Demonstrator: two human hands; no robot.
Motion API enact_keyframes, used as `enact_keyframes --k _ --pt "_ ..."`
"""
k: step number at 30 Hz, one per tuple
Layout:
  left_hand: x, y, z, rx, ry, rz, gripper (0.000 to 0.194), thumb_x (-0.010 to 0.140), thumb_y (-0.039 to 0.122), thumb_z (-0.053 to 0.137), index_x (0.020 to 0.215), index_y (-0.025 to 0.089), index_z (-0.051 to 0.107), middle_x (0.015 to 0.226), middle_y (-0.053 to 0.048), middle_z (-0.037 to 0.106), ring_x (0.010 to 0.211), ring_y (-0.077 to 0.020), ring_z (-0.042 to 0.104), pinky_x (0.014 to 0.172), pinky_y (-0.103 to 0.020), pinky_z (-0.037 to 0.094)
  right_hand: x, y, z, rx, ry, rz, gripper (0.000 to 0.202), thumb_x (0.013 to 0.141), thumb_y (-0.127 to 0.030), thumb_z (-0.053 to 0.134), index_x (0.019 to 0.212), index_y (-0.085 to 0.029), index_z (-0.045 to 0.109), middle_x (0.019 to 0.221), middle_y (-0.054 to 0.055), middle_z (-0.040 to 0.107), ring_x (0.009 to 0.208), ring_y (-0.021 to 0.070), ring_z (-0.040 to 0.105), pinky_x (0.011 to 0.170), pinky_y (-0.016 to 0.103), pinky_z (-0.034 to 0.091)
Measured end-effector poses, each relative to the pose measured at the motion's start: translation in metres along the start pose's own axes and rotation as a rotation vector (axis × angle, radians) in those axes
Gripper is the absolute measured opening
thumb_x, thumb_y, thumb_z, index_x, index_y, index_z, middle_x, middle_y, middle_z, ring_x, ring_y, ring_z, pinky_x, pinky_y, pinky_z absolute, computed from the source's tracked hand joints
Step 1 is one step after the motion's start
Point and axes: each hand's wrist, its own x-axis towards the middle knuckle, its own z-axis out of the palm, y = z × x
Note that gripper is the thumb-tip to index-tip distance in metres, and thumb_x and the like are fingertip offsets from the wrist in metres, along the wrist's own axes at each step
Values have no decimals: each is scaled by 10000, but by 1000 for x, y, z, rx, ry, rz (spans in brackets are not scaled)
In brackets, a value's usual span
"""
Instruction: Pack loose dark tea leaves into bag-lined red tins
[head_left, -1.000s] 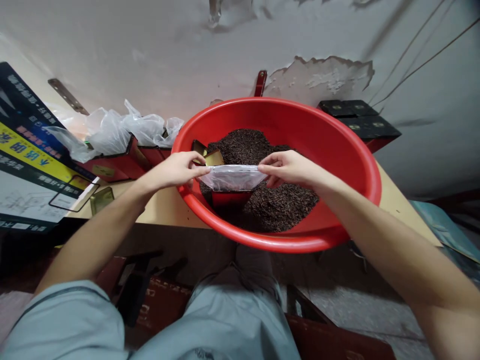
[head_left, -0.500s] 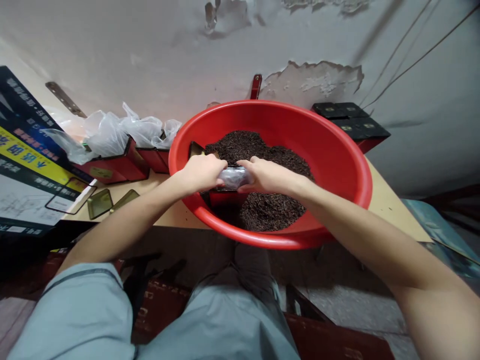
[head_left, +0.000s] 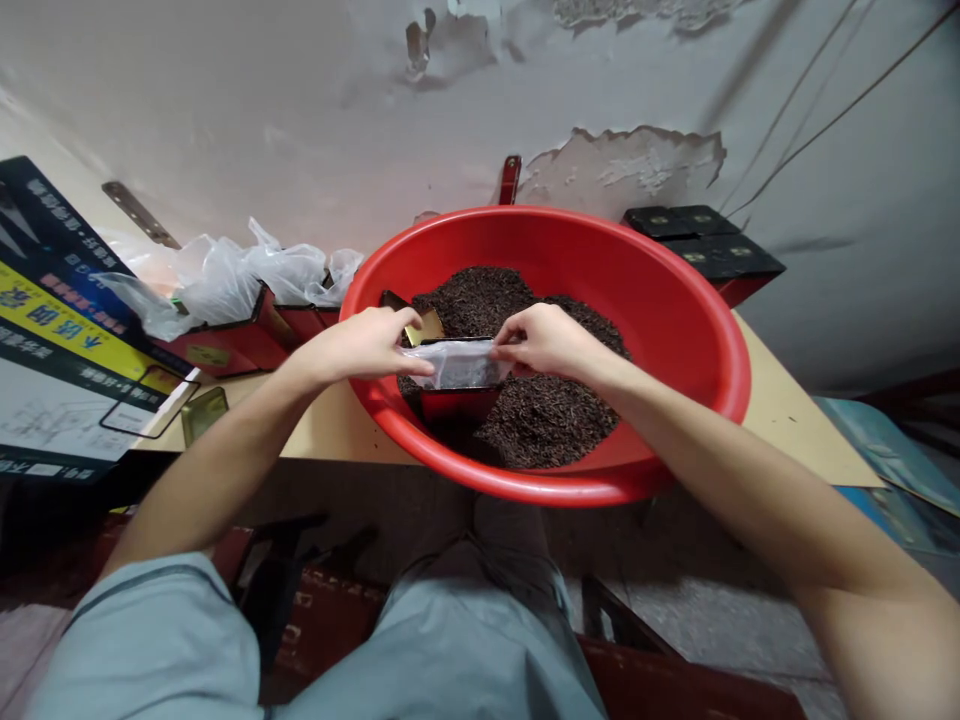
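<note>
Basin [head_left: 679,290], red, seated on a pale counter [head_left: 802,425] at centre of frame, with dark loose grains [head_left: 559,420] heaped inside. Just left of the basin's middle, among the grains: red container [head_left: 459,405], with plastic bag [head_left: 465,365], translucent, spread at its dark-rimmed opening. Left hand [head_left: 356,345] at the bag's left end, thumb laid along the plastic, index finger raised apart from the thumb; remaining fingers partly hidden, hence cannot tell how firm or closed the left grip. Right hand [head_left: 551,340] at the bag's right end, grip closed in a pinch of thumb and fingertips on the plastic edge. Noted just behind the bag: gold-coloured piece [head_left: 429,327]. At left of frame: printed carton [head_left: 67,330], tilted, near red boxes [head_left: 232,345] topped with crumpled white bags [head_left: 281,270]; below these, gold-coloured lid [head_left: 204,412] on the counter. At upper right: black-topped boxes [head_left: 709,245], grouped behind the basin. Across top of frame: wall [head_left: 247,110], paint peeling.
</note>
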Motion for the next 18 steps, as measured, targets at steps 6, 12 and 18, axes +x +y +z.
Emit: enact_keyframes --k 6,12,18 --pt "16 23 34 -423 -28 -153 122 801 106 657 703 149 713 602 -35 712 554 -161 671 539 -249 490 10 1 22 450 -134 9 200 680 -294 928 753 -174 785 666 17 726 609 153 668 622 291 587" --pt "29 27 59 -388 195 -27 140 719 26 662 722 139 744 664 -8 729 622 -131 663 589 -226 474 11 -6 39 131 -40 -102 153 695 -201 868 736 -125 741 606 -19 661 589 116 575 520 228 370" --pt "16 15 52 -300 202 138 139 825 118 644 805 161 775 792 -19 775 744 -155 698 767 -287 539 9 -10 50 58 78 -169 88 779 -82 734 703 -118 710 592 -9 665 605 132 633 583 225 391"
